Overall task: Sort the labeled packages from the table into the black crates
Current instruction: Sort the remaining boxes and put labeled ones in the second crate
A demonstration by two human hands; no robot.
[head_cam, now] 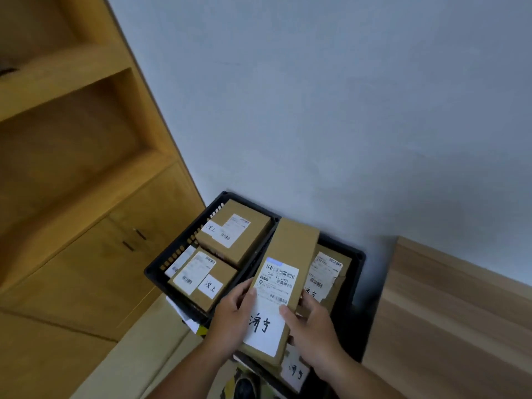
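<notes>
A long brown package (290, 249) with a white shipping label and a handwritten slip is held by both hands over the right black crate (358, 260). My left hand (233, 309) grips its left edge and my right hand (313, 326) grips its right edge. Under it in that crate lie other labeled packages (331, 272), partly hidden. The left black crate (178, 251) holds a labeled box at the back (233, 228) and another in front (201, 279).
A wooden cabinet with shelves and doors (86, 197) stands to the left. A grey wall (316, 110) rises behind the crates. A wooden table top (454, 312) lies to the right. The crates rest on a pale surface (144, 355).
</notes>
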